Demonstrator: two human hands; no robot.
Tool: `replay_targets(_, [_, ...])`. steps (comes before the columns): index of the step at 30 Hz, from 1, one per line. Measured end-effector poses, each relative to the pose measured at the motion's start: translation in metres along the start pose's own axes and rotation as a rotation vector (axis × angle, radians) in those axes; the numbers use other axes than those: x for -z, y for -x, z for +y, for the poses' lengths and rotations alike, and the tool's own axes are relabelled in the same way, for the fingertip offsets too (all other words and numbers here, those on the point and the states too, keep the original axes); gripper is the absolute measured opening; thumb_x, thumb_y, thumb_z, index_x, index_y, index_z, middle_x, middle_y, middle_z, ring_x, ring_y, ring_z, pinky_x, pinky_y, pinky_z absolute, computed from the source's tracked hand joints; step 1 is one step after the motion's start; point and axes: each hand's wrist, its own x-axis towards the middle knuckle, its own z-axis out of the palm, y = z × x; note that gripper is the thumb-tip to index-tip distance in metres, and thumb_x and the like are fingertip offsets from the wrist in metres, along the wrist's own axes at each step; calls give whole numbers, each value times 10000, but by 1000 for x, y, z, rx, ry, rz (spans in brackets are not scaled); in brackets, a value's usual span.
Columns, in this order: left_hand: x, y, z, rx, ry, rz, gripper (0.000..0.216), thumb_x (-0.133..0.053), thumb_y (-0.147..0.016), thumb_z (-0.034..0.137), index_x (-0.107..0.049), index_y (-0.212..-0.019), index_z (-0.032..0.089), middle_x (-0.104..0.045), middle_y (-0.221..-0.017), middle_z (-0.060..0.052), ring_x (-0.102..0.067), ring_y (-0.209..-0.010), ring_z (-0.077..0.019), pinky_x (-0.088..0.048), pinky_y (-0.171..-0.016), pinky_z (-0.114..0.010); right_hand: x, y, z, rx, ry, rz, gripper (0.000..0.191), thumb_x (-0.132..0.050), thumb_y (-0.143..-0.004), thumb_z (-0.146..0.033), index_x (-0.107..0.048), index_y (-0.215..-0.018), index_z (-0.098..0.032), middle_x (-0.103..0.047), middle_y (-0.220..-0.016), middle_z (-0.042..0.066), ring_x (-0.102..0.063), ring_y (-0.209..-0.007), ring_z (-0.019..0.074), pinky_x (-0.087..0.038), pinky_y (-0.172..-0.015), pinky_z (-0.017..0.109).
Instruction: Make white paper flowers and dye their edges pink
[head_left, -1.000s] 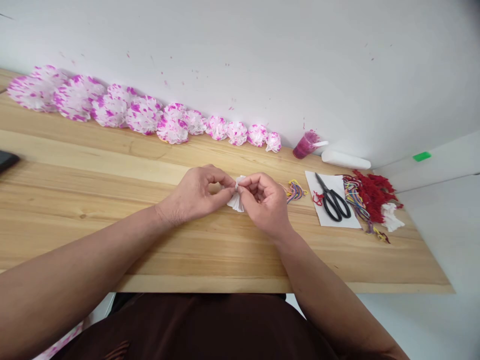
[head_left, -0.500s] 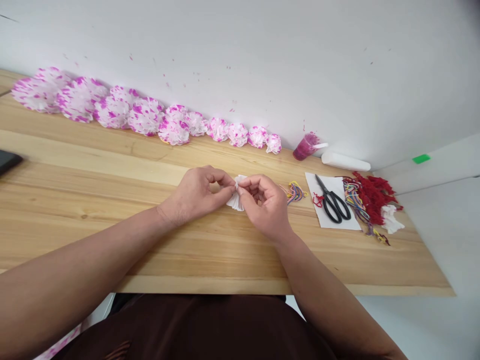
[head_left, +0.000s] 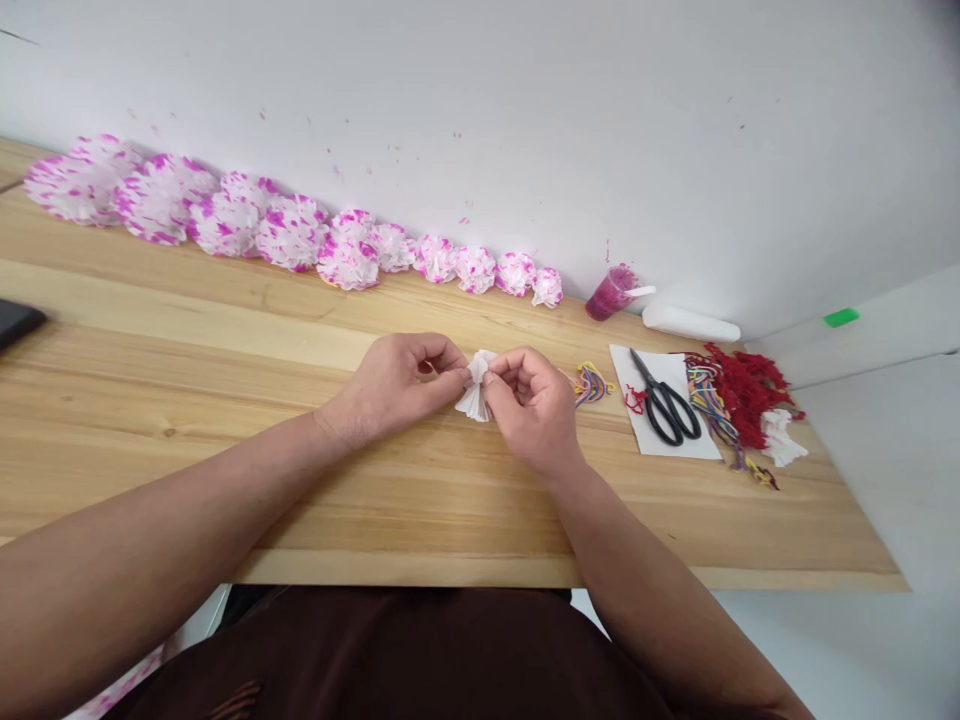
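A small piece of white tissue paper [head_left: 474,401], pleated like a fan and gathered at its middle, is between my two hands above the table. My left hand [head_left: 409,385] is closed in a pinch of thumb and forefinger at the left of the gathered middle. From the right, my right hand [head_left: 534,405] pinches at the same middle, its other fingers curled in. Any thread at the fingertips is too small to make out. Just beyond my right hand lie several coloured strings [head_left: 592,384].
Pink-and-white paper pompoms [head_left: 291,232] line the wall. Toward the right are a cup of magenta liquid [head_left: 611,293], a white roll [head_left: 691,323], black scissors [head_left: 666,400] on white paper [head_left: 637,440], and red yarn [head_left: 750,395]. A dark object [head_left: 19,323] lies far left.
My fingertips have moved slightly apart, and more of the tissue paper's gathered middle shows between them. The things on the table are unchanged.
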Motion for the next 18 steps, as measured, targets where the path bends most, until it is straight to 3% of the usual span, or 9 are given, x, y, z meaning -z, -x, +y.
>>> replay_targets(3, [0,0,1,19,12,-1,184,-681,-831,348,-731,-777,179,-720,-707,7,-584,-618,-131,-454,-586,-237,1,-1,-2,-36,-62,-28,114,-674,-837,-291,-595,-796,-220,-585,-636,-36,-535,-555,115,-444,-538,254])
replay_targets(7, [-1,-1,0,6,5,-1,186,-673,-830,350,-733,-782,181,-725,-717,5,-597,-632,-136,-452,-585,-237,1,1,-2,9,57,-27,111,-710,-841,-306,-653,-853,-212,-621,-686,-21,-536,-576,112,-434,-540,251])
replay_targets(11, [-1,-1,-2,-4,14,-14,200,-670,-829,363,-738,-801,177,-737,-754,-5,-630,-678,-153,-460,-607,-242,1,2,0,55,114,-8,95,-685,-851,-263,-640,-783,-213,-592,-640,-33,-506,-550,104,-417,-529,247])
replay_targets(18, [2,-2,-3,9,-16,-11,203,-665,-835,373,-721,-781,185,-712,-715,8,-556,-599,-130,-411,-554,-245,3,-4,0,-141,-60,-40,142,-691,-809,-319,-629,-752,-205,-600,-603,-38,-506,-517,101,-400,-488,235])
